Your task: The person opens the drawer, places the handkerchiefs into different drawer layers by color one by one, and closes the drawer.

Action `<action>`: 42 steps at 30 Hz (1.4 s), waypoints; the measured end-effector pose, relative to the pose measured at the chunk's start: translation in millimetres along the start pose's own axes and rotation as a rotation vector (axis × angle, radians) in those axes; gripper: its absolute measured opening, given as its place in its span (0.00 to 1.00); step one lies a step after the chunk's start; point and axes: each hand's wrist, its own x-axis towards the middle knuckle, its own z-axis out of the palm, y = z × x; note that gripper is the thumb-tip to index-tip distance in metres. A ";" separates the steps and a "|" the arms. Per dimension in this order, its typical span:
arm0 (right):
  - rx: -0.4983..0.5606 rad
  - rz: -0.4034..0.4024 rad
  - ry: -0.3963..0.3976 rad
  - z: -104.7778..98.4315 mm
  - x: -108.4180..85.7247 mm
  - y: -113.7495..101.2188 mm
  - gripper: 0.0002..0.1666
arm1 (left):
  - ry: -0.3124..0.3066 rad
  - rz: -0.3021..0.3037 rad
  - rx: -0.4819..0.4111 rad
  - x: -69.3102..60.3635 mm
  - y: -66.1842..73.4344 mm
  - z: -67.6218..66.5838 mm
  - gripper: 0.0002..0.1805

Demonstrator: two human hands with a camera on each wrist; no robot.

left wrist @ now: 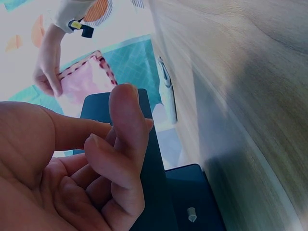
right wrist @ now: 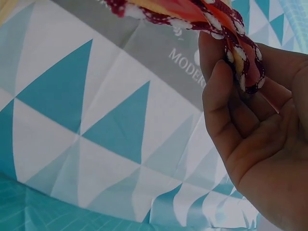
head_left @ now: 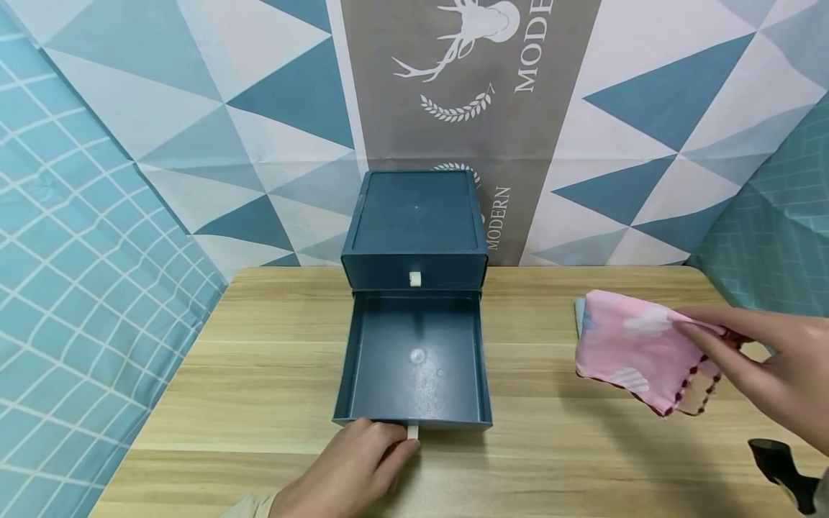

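Observation:
A dark blue two-drawer box (head_left: 417, 216) stands at the back middle of the table in the head view. Its lower drawer (head_left: 388, 345) is pulled out, with nothing lying in it. At the drawer's front, my left hand (head_left: 350, 467) pinches the small white knob (head_left: 413, 431); in the left wrist view the fingers mostly hide it. Off to the right, my right hand (head_left: 771, 352) holds a pink cloth (head_left: 622, 345) with white cloud shapes above the table. The right wrist view shows its dark red and white stitched edge (right wrist: 216, 21) pinched between thumb and fingers.
A folded light blue cloth (head_left: 579, 313) lies on the table, partly behind the pink one. The upper drawer, with its white knob (head_left: 415, 279), is closed. Patterned sheets (head_left: 259, 108) hang behind and beside the wooden table (head_left: 259, 360).

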 end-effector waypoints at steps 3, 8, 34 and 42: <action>-0.004 -0.022 -0.005 -0.3 3.6 -6.2 0.15 | -0.007 -0.003 -0.005 0.4 0.2 -0.2 0.21; 0.094 -0.094 0.063 5.8 9.3 -13.6 0.16 | -0.010 -0.001 -0.010 0.3 0.4 0.1 0.22; 0.412 -0.380 0.091 41.0 52.1 -78.3 0.22 | 0.008 -0.007 0.021 0.5 -0.5 0.9 0.18; 0.538 -0.424 0.100 61.3 63.0 -100.2 0.19 | 0.027 0.029 0.057 0.8 -1.4 1.5 0.18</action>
